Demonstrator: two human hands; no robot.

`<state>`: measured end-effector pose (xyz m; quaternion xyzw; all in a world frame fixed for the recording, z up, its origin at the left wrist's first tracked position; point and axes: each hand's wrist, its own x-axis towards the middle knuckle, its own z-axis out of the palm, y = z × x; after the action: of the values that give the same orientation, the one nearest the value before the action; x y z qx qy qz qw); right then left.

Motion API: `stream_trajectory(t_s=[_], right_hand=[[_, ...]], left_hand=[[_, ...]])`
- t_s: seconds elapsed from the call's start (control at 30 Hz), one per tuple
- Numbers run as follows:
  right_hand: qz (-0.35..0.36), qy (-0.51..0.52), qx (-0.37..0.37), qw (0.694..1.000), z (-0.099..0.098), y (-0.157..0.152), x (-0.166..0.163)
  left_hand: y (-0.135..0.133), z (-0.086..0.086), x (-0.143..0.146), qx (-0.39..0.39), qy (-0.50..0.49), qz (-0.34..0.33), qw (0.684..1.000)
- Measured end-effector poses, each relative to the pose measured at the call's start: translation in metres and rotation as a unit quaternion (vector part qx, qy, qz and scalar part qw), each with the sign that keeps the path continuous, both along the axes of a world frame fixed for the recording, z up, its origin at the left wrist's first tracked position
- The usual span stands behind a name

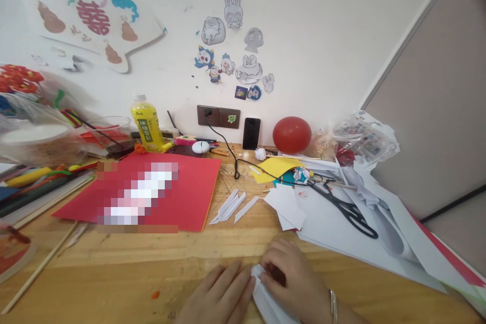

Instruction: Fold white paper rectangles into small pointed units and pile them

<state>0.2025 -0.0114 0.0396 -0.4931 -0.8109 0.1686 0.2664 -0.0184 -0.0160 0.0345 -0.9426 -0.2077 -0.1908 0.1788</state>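
Observation:
At the near edge of the wooden table (pixel 125 268), both my hands press on a small folded white paper (pixel 266 298). My left hand (pixel 218 296) lies flat with its fingers stretched out, fingertips touching the paper's left edge. My right hand (pixel 294 281) is curled over the paper's top, fingers bent and pinching a fold. A thin bracelet sits on my right wrist. Most of the paper is hidden under the hands.
Several folded white paper strips (pixel 231 206) lie ahead beside a red sheet (pixel 190 187). Black scissors (pixel 343 206) rest on a pile of white paper (pixel 334 228) at right. A yellow bottle (pixel 146 124), phone (pixel 251 133), red balloon (pixel 291 134) and cable stand by the wall. Sticks and clutter fill the left.

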Motion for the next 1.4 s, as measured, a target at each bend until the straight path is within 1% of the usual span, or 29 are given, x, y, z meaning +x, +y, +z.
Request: stream_trajectory(t_s=[0.1,0.23,0.33,0.4,0.47,0.53,0.57,0.63,0.73,0.83,0.93,1.03,1.13,1.27,1.4], right_hand=[[0.038,0.018,0.035,0.999,-0.004,0.001,0.004],[0.098,0.000,0.155,0.983,-0.006,0.004,0.009],[0.119,-0.027,0.200,0.972,-0.004,0.006,0.011],[0.131,-0.044,0.221,0.966,-0.002,0.007,0.012],[0.145,-0.052,0.246,0.957,-0.001,0.008,0.012],[0.154,-0.056,0.263,0.951,-0.001,0.009,0.013],[0.156,-0.062,0.267,0.949,-0.001,0.009,0.014],[0.160,-0.081,0.270,0.946,-0.002,0.010,0.015],[0.164,-0.099,0.270,0.944,-0.002,0.010,0.016],[0.166,-0.084,0.270,0.945,0.000,0.011,0.015],[0.172,-0.069,0.260,0.948,0.003,0.010,0.014],[0.162,-0.071,0.249,0.952,0.005,0.009,0.012],[0.147,-0.079,0.244,0.955,0.003,0.008,0.011],[0.149,-0.096,0.244,0.954,0.001,0.009,0.012],[0.153,-0.102,0.237,0.954,0.000,0.009,0.013]], left_hand=[[0.002,-0.008,0.003,-0.010,0.013,-0.008,1.000],[0.003,-0.008,0.005,-0.017,0.051,-0.027,0.998],[0.002,-0.010,0.003,-0.042,0.077,-0.020,0.996],[0.001,-0.019,0.002,-0.048,0.067,-0.010,0.997],[0.001,-0.032,0.001,-0.054,0.044,-0.003,0.998],[0.000,-0.042,0.001,-0.063,0.033,-0.008,0.997],[0.000,-0.046,0.001,-0.067,0.031,-0.011,0.997],[-0.001,-0.046,0.000,-0.071,0.024,-0.007,0.997],[0.000,-0.037,-0.001,-0.076,0.033,-0.008,0.997],[0.001,-0.031,-0.001,-0.085,0.050,-0.026,0.995],[0.002,-0.033,-0.002,-0.083,0.040,-0.026,0.995],[0.002,-0.036,-0.002,-0.088,0.041,-0.025,0.995],[0.001,-0.032,-0.002,-0.087,0.040,-0.026,0.995],[0.001,-0.027,-0.002,-0.077,0.020,-0.028,0.996],[0.002,-0.031,-0.003,-0.087,0.018,-0.033,0.996]])
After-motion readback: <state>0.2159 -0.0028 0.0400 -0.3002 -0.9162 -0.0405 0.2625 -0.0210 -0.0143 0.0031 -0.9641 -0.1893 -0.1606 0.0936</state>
